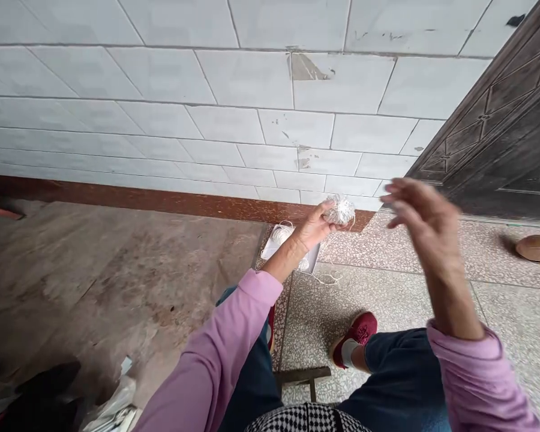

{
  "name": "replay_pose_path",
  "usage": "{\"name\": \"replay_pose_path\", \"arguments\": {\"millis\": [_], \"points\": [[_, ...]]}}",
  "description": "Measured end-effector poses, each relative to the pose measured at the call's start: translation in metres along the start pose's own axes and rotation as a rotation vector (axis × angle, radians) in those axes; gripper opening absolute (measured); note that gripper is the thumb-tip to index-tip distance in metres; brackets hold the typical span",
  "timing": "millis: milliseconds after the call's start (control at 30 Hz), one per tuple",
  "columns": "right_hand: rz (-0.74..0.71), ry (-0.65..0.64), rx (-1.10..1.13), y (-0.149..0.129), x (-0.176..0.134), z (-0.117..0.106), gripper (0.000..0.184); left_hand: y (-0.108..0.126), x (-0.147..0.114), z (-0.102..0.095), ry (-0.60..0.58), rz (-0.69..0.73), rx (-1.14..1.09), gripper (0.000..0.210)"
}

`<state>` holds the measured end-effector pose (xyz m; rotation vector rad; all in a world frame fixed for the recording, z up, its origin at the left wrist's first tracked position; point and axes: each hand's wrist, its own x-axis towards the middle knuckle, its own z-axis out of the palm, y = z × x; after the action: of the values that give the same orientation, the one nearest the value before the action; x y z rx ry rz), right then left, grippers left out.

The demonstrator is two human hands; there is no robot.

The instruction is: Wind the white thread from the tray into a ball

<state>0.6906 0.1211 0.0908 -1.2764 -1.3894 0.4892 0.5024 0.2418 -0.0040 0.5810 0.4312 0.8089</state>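
Left hand [314, 227]: your fingers are curled round the ball, gripping its left side.
Ball [341, 210]: white, strand-wrapped; you hold it up off the floor [387, 300], close to the wall [315, 126].
Right hand [423, 219]: you have it raised, apart from the ball; fingers blurred, half curled, well parted from the thumb; cannot tell whether a thin strand is in them.
Tray [314, 257]: on the floor by the wall, below your left wrist.
Yarn [280, 234]: white, near the tray's far edge.
Cord [329, 279]: loose on the floor, off the tray's near right corner.
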Motion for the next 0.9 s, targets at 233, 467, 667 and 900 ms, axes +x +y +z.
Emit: {"name": "replay_pose_path", "arguments": {"millis": [233, 467, 667, 900], "points": [[0.362, -0.197, 0.174, 0.066, -0.016, 0.037, 0.07, -0.011, 0.0, 0.003, -0.046, 0.027, 0.114, 0.049], [0.456, -0.185, 0.232, 0.084, -0.043, 0.036, 0.076, -0.017, -0.012, 0.007, -0.009, -0.135, 0.184, 0.043], [0.422, -0.183, 0.137, 0.073, -0.053, 0.027, 0.074, -0.011, -0.021, 0.013, -0.03, -0.197, 0.24, 0.04], [0.358, -0.252, -0.023, 0.076, -0.047, 0.039, 0.068, -0.014, -0.022, 0.008, 0.053, -0.249, 0.295, 0.04]]}}
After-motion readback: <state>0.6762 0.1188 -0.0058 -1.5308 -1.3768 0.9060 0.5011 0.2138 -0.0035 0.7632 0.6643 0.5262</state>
